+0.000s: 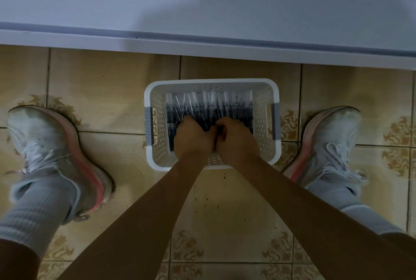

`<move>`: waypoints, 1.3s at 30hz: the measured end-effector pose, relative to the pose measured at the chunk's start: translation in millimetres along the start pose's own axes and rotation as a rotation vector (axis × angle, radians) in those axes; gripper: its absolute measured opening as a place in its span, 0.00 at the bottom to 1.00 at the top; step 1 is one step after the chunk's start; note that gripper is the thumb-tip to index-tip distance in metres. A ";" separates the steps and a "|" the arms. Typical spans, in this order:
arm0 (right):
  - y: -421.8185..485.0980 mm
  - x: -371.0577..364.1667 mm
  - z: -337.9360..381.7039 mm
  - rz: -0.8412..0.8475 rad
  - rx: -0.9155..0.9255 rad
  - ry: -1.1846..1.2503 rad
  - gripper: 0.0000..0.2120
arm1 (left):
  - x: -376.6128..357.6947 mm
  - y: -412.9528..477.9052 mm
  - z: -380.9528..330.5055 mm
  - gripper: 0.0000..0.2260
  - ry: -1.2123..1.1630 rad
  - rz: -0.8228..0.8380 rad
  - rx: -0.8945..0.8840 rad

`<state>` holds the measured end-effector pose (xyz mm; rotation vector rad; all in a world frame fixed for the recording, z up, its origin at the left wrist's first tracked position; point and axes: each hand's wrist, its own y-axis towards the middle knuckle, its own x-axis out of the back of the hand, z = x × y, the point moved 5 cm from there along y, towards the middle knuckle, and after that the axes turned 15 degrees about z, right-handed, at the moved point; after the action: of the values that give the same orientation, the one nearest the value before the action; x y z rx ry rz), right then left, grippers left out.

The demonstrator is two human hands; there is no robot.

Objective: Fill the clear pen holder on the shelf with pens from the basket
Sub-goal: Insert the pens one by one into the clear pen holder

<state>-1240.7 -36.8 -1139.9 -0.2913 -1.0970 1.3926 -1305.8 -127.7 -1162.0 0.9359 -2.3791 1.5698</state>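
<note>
Pens (209,106) lie packed in the white basket (211,81) on the floor (108,90), between the shoes (51,144). Grabbing stage, I'd say: left hand (193,137) and right hand (234,141) are both down in there, fingers curled round a bunch. Clear pen holder isn't in view, so next up is lifting the bunch without spilling any

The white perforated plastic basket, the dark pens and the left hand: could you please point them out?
white perforated basket (262,119): head view, right inner wall.
dark pens (209,105): head view, middle of the row.
left hand (193,139): head view, back of hand.
</note>
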 end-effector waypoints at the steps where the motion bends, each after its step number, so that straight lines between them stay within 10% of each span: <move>1: 1.9 -1.6 1.2 0.023 0.004 0.017 0.16 | 1.2 0.7 0.0 0.21 -0.004 0.001 -0.003; 25: -56.6 34.6 34.8 -0.098 0.008 0.788 0.11 | 47.8 -76.3 -46.5 0.06 -0.422 0.326 -0.341; 39: -225.9 155.6 188.0 0.003 0.442 1.181 0.11 | 165.5 -264.5 -162.3 0.15 -0.726 0.416 -0.496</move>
<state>-1268.1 -32.0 -808.5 -0.6649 0.1795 1.1174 -1322.5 -124.9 -810.7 1.0572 -3.4121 0.6691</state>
